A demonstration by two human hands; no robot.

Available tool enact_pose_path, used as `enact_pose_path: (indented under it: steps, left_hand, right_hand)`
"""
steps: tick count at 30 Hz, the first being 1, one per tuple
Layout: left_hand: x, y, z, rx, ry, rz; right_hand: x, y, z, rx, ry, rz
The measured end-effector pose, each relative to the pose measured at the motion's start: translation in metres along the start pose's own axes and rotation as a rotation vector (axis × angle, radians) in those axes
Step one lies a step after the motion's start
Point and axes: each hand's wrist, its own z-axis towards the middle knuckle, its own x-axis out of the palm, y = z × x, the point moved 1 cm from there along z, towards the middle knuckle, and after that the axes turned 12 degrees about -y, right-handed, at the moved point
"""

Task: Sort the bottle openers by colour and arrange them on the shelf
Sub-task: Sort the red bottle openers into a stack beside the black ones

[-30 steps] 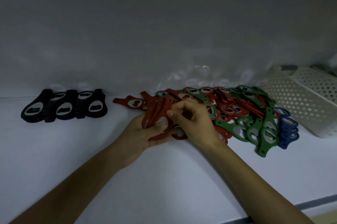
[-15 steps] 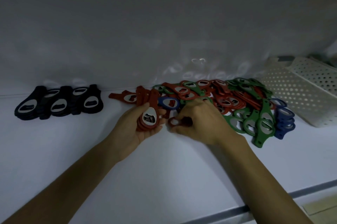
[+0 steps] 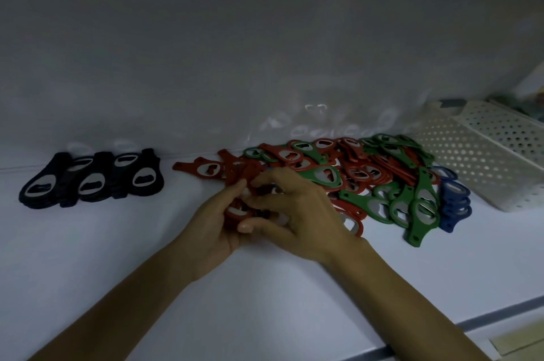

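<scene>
With the left hand (image 3: 212, 228) clasping the red stack (image 3: 235, 210) and the right hand (image 3: 300, 210) pinching it, better square the edges first

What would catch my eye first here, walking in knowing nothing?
The tangled pile of red and green openers sprawls on the shelf, where the left hand and right hand together hold a bundle of red openers at its left edge. Far left, a tidy row of black openers lies apart; blue openers are stacked at the pile's right end, beside a white perforated basket.
</scene>
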Motion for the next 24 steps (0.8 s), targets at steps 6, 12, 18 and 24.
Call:
enact_pose_path:
  steps: [6,12,18,24]
  left_hand:
    - [0.0,0.002,-0.001,0.076,-0.089,0.146]
    - [0.006,0.004,-0.007,0.156,-0.106,0.285]
    - [0.009,0.003,-0.006,0.159,-0.124,0.282]
    - [0.011,0.004,-0.005,0.109,-0.143,0.22]
  right_hand:
    - [-0.011,0.0,0.0,0.142,-0.041,-0.016]
    - [-0.044,-0.005,-0.026,0.438,0.065,-0.547]
    - [-0.065,0.005,-0.056,0.587,0.173,-0.654]
    - [-0.062,0.016,-0.04,0.582,-0.187,-0.458]
